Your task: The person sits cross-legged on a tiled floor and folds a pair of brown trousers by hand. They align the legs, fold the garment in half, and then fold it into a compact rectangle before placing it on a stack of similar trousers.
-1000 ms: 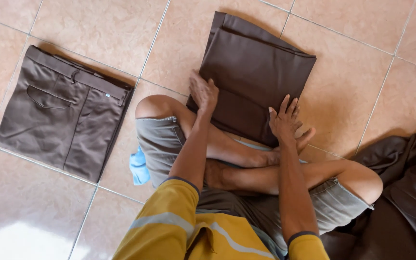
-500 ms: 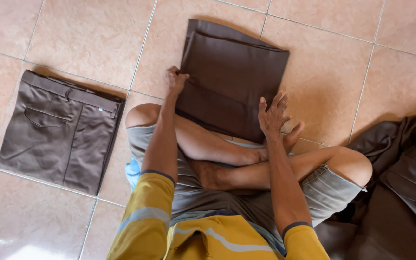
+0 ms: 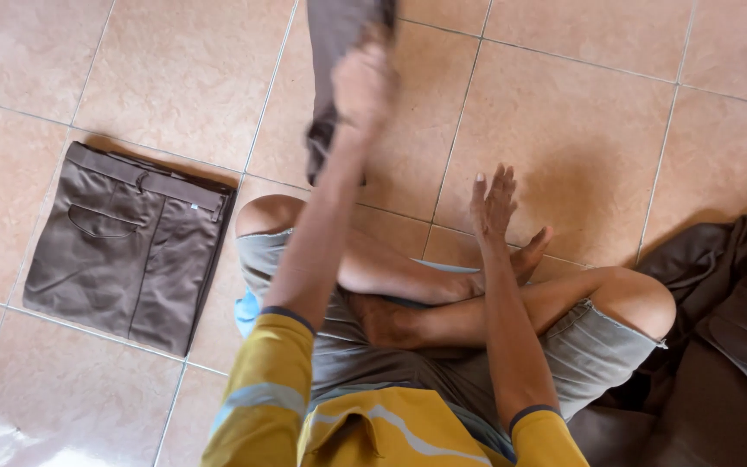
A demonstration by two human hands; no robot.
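Half a second ago both palms pressed the folded brown garment (image 3: 339, 78) flat before me; now my left hand (image 3: 363, 82) grips it, lifted up. My right hand (image 3: 493, 203) hovers open-fingered over bare floor (image 3: 581, 130); folded trousers (image 3: 127, 246) lie left.

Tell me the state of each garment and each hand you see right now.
Lifted brown garment: gripped, hanging off the floor, blurred.
Folded brown trousers: flat on the tiled floor.
Dark clothes pile: crumpled, unfolded.
Left hand: closed on the lifted garment.
Right hand: open, empty.
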